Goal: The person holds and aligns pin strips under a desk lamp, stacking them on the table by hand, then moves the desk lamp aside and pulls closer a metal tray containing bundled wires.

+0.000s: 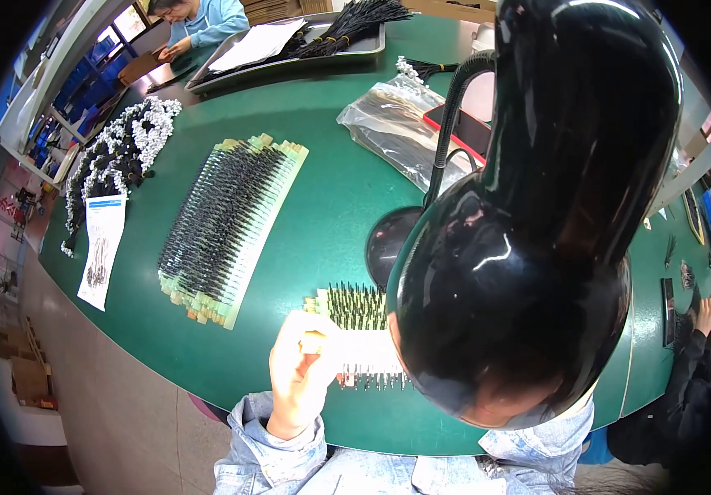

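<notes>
Left hand [299,367] pinching a pale strip [365,350] of dark pins, low over green table [322,198].
Thumb and fingers pressed on strip's left end; strip sits near the table's front edge, just in front of a small stack of pin strips [355,307]. Right hand [395,332] mostly hidden by black lamp [529,305], only a sliver showing, can't tell its grip. Large stack of pin strips [228,223] further left; plastic bag [397,124] beyond.

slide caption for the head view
Left hand holding a pale strip beside a glossy black lamp, rows of black pieces ahead on a green table.
</notes>
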Demonstrator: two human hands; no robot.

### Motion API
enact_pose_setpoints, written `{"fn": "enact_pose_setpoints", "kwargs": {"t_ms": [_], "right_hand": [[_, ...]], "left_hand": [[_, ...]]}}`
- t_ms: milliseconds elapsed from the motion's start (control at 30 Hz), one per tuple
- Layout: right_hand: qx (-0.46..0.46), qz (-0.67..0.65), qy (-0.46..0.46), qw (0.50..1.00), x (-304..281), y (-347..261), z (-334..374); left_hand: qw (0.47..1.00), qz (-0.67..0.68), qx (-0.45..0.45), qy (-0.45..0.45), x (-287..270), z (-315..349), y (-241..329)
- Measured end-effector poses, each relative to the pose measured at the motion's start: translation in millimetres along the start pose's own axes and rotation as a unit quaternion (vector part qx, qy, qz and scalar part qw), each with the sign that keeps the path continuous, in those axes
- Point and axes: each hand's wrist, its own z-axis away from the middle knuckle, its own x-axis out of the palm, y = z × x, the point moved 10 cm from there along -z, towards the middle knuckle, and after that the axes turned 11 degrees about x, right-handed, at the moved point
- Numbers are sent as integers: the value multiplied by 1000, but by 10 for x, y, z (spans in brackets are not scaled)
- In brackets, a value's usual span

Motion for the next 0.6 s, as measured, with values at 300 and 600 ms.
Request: {"fn": "enact_pose_setpoints", "kwargs": {"t_ms": [300,600], "right_hand": [[5,37,55,998,165,104,-117],[-22,86,138,986,-152,-2,129]], "left_hand": [[998,3,4,61,-83,-34,36],[998,-41,6,42,-68,-30,143]]}}
